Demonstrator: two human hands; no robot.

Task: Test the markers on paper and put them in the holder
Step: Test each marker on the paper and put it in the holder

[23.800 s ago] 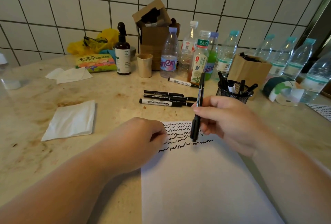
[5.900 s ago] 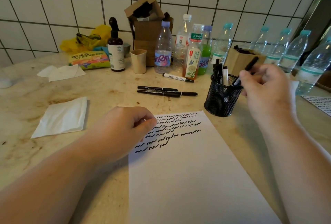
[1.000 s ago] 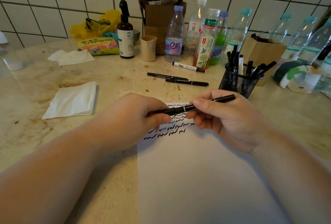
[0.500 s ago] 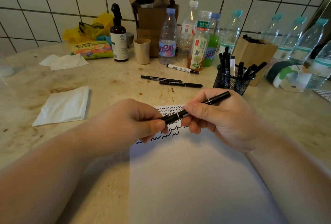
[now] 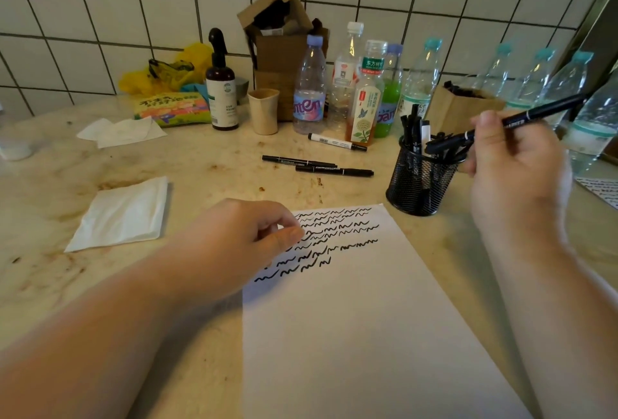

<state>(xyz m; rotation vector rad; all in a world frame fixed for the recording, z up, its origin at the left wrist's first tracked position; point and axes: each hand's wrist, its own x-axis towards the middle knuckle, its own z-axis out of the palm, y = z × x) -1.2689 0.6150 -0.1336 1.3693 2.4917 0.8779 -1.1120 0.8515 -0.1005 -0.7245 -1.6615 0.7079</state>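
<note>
Your right hand (image 5: 515, 167) pinches a black marker (image 5: 508, 122) mid-barrel, cap on, tilted; its lower end sits right over the rim of the black mesh holder (image 5: 419, 184), upper end pointing up and away to your right. Holder stands just left of and below that hand, already stuffed with several black markers, one with a white body. Your left hand (image 5: 240, 244) is loosely curled, holding nothing, resting on the top left corner of the paper (image 5: 361, 335), fingertips by the black squiggle rows. Paper lies between your two hands, nearer you than the holder. Beyond the left hand, two black markers (image 5: 317, 166) lie on the surface, nearly end to end, and further back a white-bodied marker (image 5: 336, 142). Behind that, a row of bottles (image 5: 309, 87) and a cardboard box (image 5: 281, 47) along the tiled wall. Folded tissue (image 5: 122, 214) left of the left hand.
</note>
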